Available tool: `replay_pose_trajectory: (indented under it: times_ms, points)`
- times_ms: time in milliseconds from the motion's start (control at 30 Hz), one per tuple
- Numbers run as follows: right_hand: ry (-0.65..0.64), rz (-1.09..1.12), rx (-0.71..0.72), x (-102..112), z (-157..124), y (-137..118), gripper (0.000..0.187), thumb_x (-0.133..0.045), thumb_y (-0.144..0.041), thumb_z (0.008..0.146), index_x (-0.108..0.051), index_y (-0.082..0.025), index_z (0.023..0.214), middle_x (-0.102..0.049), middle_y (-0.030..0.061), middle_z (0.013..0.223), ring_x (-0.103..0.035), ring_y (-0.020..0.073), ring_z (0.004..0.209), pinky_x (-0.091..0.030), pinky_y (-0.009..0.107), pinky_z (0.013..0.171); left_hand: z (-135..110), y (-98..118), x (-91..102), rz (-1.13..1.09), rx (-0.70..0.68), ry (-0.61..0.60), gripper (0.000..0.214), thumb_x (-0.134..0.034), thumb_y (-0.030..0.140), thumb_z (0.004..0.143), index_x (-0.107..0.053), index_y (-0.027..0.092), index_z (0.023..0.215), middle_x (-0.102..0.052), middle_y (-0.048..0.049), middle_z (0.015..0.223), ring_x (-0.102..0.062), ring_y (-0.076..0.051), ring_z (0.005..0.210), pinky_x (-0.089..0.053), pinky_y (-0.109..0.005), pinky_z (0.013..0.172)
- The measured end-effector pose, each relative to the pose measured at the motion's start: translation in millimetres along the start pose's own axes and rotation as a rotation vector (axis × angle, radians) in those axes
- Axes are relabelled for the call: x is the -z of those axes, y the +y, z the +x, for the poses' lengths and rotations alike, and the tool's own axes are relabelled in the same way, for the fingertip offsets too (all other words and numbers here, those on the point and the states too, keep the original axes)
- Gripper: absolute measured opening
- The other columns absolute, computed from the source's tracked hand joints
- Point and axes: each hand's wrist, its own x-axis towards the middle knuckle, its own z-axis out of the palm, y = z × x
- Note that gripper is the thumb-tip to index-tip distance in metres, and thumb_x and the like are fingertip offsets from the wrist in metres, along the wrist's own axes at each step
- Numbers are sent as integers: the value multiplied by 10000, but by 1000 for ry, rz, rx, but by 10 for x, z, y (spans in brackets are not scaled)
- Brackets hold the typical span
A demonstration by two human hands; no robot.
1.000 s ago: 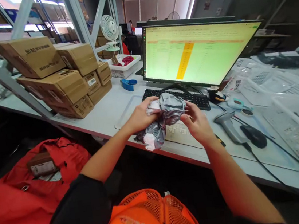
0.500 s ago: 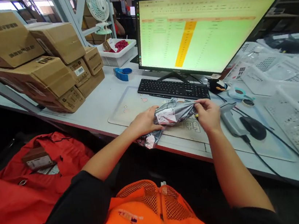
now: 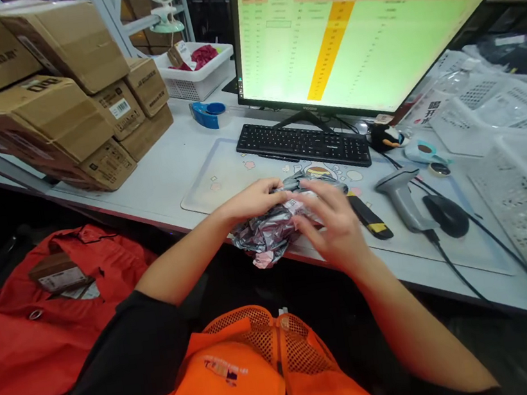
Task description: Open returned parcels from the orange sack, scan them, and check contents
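A crumpled grey plastic mailing bag [image 3: 268, 232] with white labels lies at the desk's front edge, part of it hanging over. My left hand [image 3: 258, 198] grips the bag from its left side, thumb on top. Over the bag's right part, my right hand [image 3: 332, 221] has its fingers spread, with the fingertips at a white label. Whatever is inside the bag is hidden. Just right of my right hand, a black and yellow box cutter [image 3: 370, 217] rests on the desk mat [image 3: 213, 184].
Behind the mat are a black keyboard [image 3: 305, 143] and a monitor [image 3: 320, 41]. A barcode scanner [image 3: 404, 198] and mouse [image 3: 446, 215] lie to the right, beside white baskets [image 3: 524, 189]. Cardboard boxes [image 3: 63, 114] are stacked left, near a blue tape dispenser [image 3: 208, 114]. A red sack [image 3: 67, 327] stands below.
My right hand has moved left from the bag's right end, its fingers now spread over the bag. The bag is more bunched up, and the box cutter has come into view.
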Motion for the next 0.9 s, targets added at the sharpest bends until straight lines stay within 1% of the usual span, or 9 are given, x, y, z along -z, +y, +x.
replay_pose_trajectory:
  times_ms: [100,233,400,533,600,667,733,800,900]
  points:
    - [-109,4,86,-237,-240,27,159,-608,-230,998,-729,-246,1100,-727,110,1307,-661,295,1248,-555,502,1048,56,-51,25,-34,39,134,281,-558,360,949,-457,209,734,-395,54,621,-383,-114,578,-299,-257,566]
    - [-232,72,43,-363,-542,229,204,-574,-210,1010,-744,-238,1120,-671,103,1426,-595,297,1373,-515,532,1123,85,-305,-15,145,43,356,298,-533,292,966,-434,211,697,-429,48,637,-414,-133,634,-326,-273,630]
    - [-415,206,-20,-275,-689,286,272,-566,-259,1018,-737,-237,1228,-595,108,1509,-539,299,1433,-468,567,1178,2,-537,-146,250,76,358,260,-484,306,995,-471,217,751,-531,27,693,-522,-166,715,-396,-290,708]
    - [-322,247,-163,-125,-637,206,246,-554,-323,1032,-766,-241,1124,-672,109,1421,-616,282,1353,-510,514,1142,-160,-458,-237,436,62,419,183,-483,313,1013,-542,208,877,-627,-38,822,-602,-221,837,-463,-340,803]
    - [-190,217,-273,-113,-577,165,251,-529,-336,1043,-759,-236,1041,-759,110,1250,-712,255,1188,-573,450,1047,-229,-356,-287,614,-103,485,124,-522,282,995,-597,189,1029,-678,-108,1033,-614,-274,1030,-461,-410,955]
    - [-108,160,-347,-171,-521,149,246,-540,-375,1035,-735,-226,1044,-787,110,1117,-745,254,1064,-597,427,973,-251,-278,-324,750,-345,380,187,-525,259,998,-625,193,1141,-669,-135,1216,-576,-298,1202,-413,-461,1078]
    - [-144,94,-351,-272,-492,165,309,-578,-430,1005,-706,-193,1157,-772,141,1155,-729,289,1096,-587,456,981,-219,-275,-334,812,-481,149,227,-536,283,1012,-645,204,1194,-676,-125,1267,-572,-293,1263,-406,-463,1110]
    - [-279,18,-313,-364,-495,209,454,-603,-466,980,-652,-153,1306,-708,184,1325,-665,334,1242,-539,514,1059,-163,-352,-322,837,-461,-16,309,-615,332,990,-642,192,1264,-690,-122,1291,-597,-285,1271,-431,-443,1102]
    - [-507,-97,-291,-418,-526,310,638,-581,-491,985,-496,-157,1522,-513,186,1577,-487,362,1460,-387,620,1192,-111,-520,-306,856,-330,-80,593,-717,409,930,-554,170,1448,-625,-137,1463,-562,-284,1371,-398,-432,1170]
